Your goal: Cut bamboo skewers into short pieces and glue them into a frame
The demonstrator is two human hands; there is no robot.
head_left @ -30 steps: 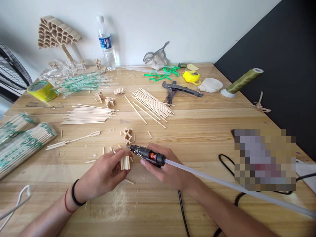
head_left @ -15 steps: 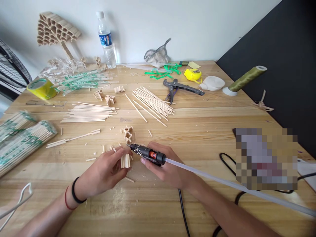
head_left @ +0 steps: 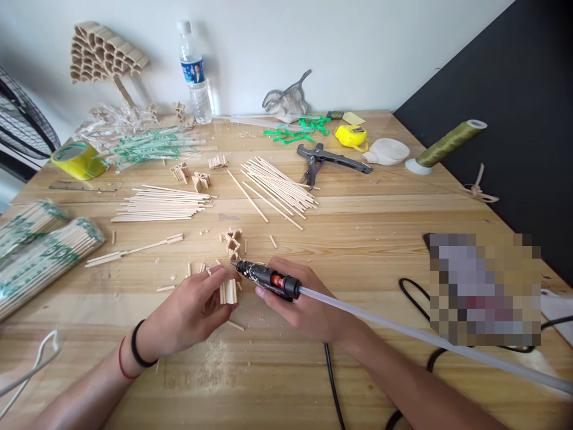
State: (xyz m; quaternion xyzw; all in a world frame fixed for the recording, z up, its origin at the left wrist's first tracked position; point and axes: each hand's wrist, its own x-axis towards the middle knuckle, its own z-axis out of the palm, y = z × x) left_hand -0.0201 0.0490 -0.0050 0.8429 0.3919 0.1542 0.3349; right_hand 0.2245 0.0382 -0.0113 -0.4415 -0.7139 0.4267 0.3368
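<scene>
Between the fingers of my left hand (head_left: pixel 197 304) is a small block of short wooden sticks (head_left: pixel 228 291) set side by side. My right hand (head_left: pixel 299 298) is wrapped round a black glue gun (head_left: pixel 267 279), whose metal tip points left, close above the block. A long translucent glue stick (head_left: pixel 380 325) runs out of the gun's back end over my right forearm. Just beyond the tip, a small glued stick piece (head_left: pixel 232 243) with open cells stands on the table. Short cut sticks (head_left: pixel 196 269) lie behind my left fingers, partly hidden by them.
Loose wooden sticks (head_left: pixel 280 191) and another stick pile (head_left: pixel 163 204) lie farther back. A cutter tool (head_left: pixel 333 158), yellow tape measure (head_left: pixel 351 137) and thread spool (head_left: pixel 452 145) are at back right. Wrapped stick bundles (head_left: pixel 49 260) lie left. A black cable (head_left: pixel 330 382) crosses the front.
The whole view has shifted very slightly. Both hands, the stick block and the glue gun keep nearly the same places.
</scene>
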